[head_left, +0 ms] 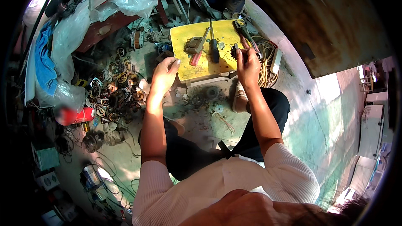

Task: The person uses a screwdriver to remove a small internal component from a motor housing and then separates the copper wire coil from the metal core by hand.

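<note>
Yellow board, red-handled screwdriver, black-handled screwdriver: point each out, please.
yellow board (184,65): head view, bare lower-left part.
red-handled screwdriver (195,57): head view, on its red handle.
black-handled screwdriver (214,52): head view, on its black handle.

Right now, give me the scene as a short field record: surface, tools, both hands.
surface: yellow square board on a low stand
tools on board: red-handled screwdriver; black-handled screwdriver; small rusty metal block
left hand: open, at the board's left edge, holding nothing
right hand: pinching a small dark round part over the board's right side
beside board: coiled tan cable
floor left: pile of motor coils
</note>
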Demonstrator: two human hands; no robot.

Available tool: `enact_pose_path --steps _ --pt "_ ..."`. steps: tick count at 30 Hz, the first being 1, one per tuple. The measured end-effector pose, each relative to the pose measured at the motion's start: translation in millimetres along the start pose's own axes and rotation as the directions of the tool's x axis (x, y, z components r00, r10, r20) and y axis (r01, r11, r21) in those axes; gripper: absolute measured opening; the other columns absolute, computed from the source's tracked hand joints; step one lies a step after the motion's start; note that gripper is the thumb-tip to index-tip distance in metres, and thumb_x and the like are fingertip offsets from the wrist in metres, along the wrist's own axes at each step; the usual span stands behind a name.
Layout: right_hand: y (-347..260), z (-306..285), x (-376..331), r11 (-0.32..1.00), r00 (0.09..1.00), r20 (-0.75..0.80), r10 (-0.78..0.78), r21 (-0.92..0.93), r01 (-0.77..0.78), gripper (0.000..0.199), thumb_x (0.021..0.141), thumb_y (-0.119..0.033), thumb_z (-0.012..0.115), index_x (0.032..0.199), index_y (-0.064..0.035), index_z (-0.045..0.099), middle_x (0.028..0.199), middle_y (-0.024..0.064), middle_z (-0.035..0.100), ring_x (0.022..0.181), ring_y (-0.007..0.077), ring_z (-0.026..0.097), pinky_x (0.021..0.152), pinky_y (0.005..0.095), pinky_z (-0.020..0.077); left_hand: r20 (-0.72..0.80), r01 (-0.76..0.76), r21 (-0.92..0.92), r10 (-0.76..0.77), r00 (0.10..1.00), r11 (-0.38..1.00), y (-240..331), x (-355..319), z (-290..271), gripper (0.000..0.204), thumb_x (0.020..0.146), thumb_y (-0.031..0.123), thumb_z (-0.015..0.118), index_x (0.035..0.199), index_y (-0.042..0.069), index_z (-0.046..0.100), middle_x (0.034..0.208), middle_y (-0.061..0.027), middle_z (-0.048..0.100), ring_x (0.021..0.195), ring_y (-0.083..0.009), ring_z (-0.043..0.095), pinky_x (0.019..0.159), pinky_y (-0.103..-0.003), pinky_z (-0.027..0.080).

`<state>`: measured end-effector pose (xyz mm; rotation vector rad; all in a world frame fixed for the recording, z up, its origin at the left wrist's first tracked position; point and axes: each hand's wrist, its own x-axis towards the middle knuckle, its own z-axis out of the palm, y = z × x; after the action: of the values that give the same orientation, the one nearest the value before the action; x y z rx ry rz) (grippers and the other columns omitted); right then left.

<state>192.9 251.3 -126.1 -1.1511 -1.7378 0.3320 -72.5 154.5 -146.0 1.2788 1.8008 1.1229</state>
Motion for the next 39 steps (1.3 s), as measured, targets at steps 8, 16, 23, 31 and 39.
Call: enact_pose_path --steps 8,16,23,31,39 --pt "-44 -30 -74 0.991 0.763 0.642 -0.068 0.133 -0.024 0.020 0.090 -0.020 0.065 0.087 -0.0029 0.055 0.077 0.0179 0.062 0.072 0.0373 0.063 0.063 0.0426 0.0489 -0.070 -0.030 -0.009 0.030 0.997 0.999 -4 -1 -6 0.033 0.095 0.028 0.059 0.105 -0.002 0.065 0.085 -0.0133 0.069 0.078 -0.0192 0.064 0.073 -0.032 0.049" --pt "4 14 -127 0.960 0.500 0.866 -0.006 -0.135 0.246 0.034 0.091 -0.030 0.062 0.114 -0.0062 0.057 0.098 0.0194 0.064 0.085 0.0369 0.065 0.073 0.0450 0.0527 -0.074 -0.018 -0.020 0.016 0.997 1.000 2 -2 -3 0.031 0.095 0.026 0.060 0.104 -0.003 0.065 0.083 -0.0127 0.069 0.073 -0.0178 0.064 0.069 -0.031 0.049" --pt "-32 33 -34 0.995 0.768 0.639 -0.037 -0.044 0.085 0.035 0.083 -0.027 0.070 0.109 -0.0047 0.061 0.100 0.0151 0.061 0.081 0.0366 0.064 0.071 0.0437 0.0531 -0.099 -0.027 -0.066 0.020 0.995 0.997 13 -3 -6 0.030 0.095 0.025 0.059 0.103 -0.004 0.065 0.084 -0.0132 0.069 0.075 -0.0186 0.065 0.071 -0.032 0.049" --pt "-20 80 32 0.957 0.792 0.610 -0.007 -0.227 0.182 0.093 0.066 -0.052 0.080 0.136 -0.0012 0.045 0.122 0.0189 0.055 0.105 0.0349 0.062 0.085 0.0420 0.0518 -0.056 0.011 0.017 -0.010 0.998 1.000 22 4 10 0.030 0.094 0.027 0.060 0.102 -0.001 0.065 0.083 -0.0167 0.067 0.076 -0.0262 0.065 0.072 -0.035 0.049" --pt "-20 98 35 0.966 0.779 0.621 0.082 -0.244 0.092 0.085 0.065 -0.048 0.082 0.130 -0.0027 0.052 0.116 0.0175 0.061 0.104 0.0337 0.063 0.087 0.0418 0.0512 -0.098 0.011 -0.022 -0.013 0.995 1.000 12 6 21 0.032 0.094 0.030 0.060 0.102 -0.001 0.066 0.081 -0.0154 0.067 0.073 -0.0232 0.064 0.069 -0.034 0.048"
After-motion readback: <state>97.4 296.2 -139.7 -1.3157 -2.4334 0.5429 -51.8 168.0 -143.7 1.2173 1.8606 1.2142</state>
